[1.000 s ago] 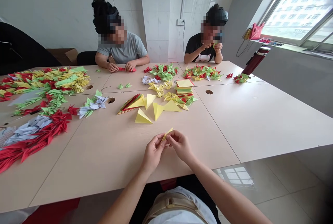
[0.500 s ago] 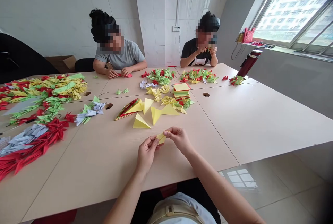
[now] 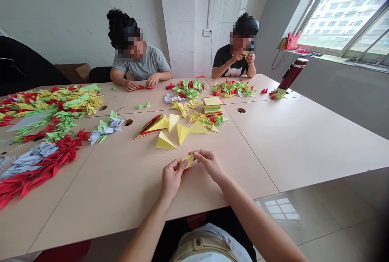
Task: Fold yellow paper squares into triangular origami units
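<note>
- Paper [image 3: 187,162], yellow and folded small, sits between the two hands above the near part of the bench [image 3: 304,140].
- The left hand [image 3: 170,179] grips its left side, thumb on top and fingers curled around behind.
- The right hand [image 3: 212,167] pinches its upper right corner between thumb and fingers.
- Beyond the hands lie folded yellow pieces [image 3: 165,142], pointed and partly overlapping.
- Just behind them, to the left, is a fan of red, yellow and green folded sheets [image 3: 148,127]; to the right stands a square stack [image 3: 212,110] with yellow on top.
- Yellow cranes [image 3: 182,110] lie between fan and stack.
- Far left, red folded pieces [image 3: 39,175] form a long heap.
- Across the bench, a person in grey [image 3: 153,61] handles red paper [image 3: 146,87]; another in black [image 3: 223,56] raises both hands near the face.
</note>
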Demonstrator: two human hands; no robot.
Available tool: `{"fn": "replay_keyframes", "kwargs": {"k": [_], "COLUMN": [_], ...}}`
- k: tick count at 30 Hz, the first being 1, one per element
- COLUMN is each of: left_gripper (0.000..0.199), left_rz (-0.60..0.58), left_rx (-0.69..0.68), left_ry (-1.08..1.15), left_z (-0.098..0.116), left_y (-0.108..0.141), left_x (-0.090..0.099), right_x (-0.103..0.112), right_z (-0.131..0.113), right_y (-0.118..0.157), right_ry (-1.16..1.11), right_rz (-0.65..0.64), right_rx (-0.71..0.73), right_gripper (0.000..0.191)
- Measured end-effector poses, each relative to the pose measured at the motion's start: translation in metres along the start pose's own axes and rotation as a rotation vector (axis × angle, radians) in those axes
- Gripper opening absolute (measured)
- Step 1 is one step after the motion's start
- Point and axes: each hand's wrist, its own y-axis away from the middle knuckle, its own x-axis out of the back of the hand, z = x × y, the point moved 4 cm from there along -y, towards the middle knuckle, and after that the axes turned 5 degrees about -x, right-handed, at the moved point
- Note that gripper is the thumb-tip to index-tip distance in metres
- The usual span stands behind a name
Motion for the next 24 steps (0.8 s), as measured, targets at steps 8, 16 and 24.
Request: {"fn": "replay_keyframes", "kwargs": {"k": [8,16,24], "left_gripper": [0.039,0.031,0.073], "left_rz": [-0.078,-0.051,-0.429], "left_rx": [-0.037,-0.293,-0.641], "left_ry": [-0.216,-0.839,-1.284], "left_z": [0.01,0.026,0.006], "left_y": [0.003,0.016,0.075], "left_x": [-0.008,0.002,-0.042], "right_x": [0.002,0.023,0.013], "right_z": [0.008,0.009,0.003], "right_y": [-0.004,0.003,0.02], "right_ry": [0.067,0.523,1.095], "right_rz": [0.126,0.34,0.248], "right_rx": [0.025,0.01,0.293], "right_gripper": [0.032,0.022,0.02]}}
